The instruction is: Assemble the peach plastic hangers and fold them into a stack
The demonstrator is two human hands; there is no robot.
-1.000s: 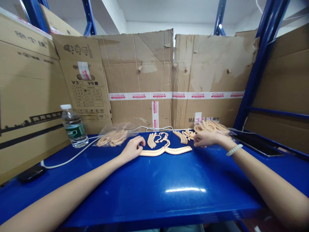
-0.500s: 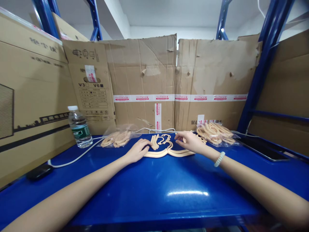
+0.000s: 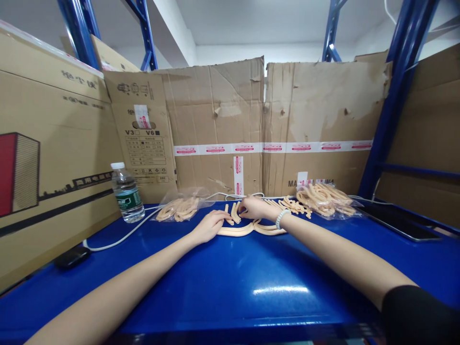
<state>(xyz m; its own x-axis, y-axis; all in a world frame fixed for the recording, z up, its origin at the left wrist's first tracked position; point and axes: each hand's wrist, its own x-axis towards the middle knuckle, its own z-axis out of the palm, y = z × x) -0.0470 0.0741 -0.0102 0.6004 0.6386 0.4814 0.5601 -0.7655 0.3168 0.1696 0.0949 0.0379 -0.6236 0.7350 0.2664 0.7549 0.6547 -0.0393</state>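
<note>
My left hand [image 3: 210, 226] rests on the blue table with its fingers stretched out. Its fingertips touch the near end of the short beige strips [image 3: 235, 213], which look like wooden moulding pieces. Over the right side of these strips, my right hand [image 3: 254, 208] has its fingers bent together and pointing down; what lies between the fingertips is hidden. Long curved beige strips [image 3: 235, 232] lie in front of both hands, partly covered by my right wrist. Several small beige pieces [image 3: 293, 205] are spread to the right of my right hand.
Clear bags of beige pieces lie at the left [image 3: 179, 207] and right [image 3: 321, 199]. A water bottle [image 3: 127, 194] stands at the left near a black device [image 3: 72, 257] and white cable. A dark flat device [image 3: 400, 223] lies at the right. Cardboard [image 3: 215, 120] walls the back.
My right hand has moved left, over the short strips beside my left hand, uncovering small pieces at the right. My left fingers now reach the strips. The view has shifted slightly.
</note>
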